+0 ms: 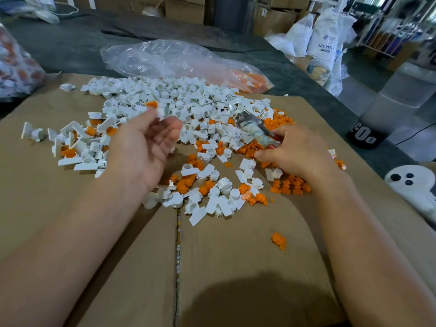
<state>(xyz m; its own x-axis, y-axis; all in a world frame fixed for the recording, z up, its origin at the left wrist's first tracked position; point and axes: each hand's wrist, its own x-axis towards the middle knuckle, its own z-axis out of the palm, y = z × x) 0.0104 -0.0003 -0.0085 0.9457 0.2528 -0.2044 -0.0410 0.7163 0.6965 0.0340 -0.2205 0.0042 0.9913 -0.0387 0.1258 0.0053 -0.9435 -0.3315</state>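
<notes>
Evidently for trimming, the left hand (144, 147) pinched a small white-and-orange plastic part (154, 106) above the cardboard-covered desk (236, 256), while the right hand (295, 149) gripped tape-wrapped metal pliers (256, 128), fingers (269, 155) curled round them

Left forearm runs up from 7 o'clock; left hand (144, 147) palm-up, fingers loosely curled, tips blurred. Right forearm runs from 5 o'clock; right hand (290, 149), knuckles up, grips a taped tool (253, 127).

Your wide-angle head camera looks forward and down from close above the cardboard (236, 256), with parts (188, 100) mid-frame and sacks (323, 38) beyond.
</notes>
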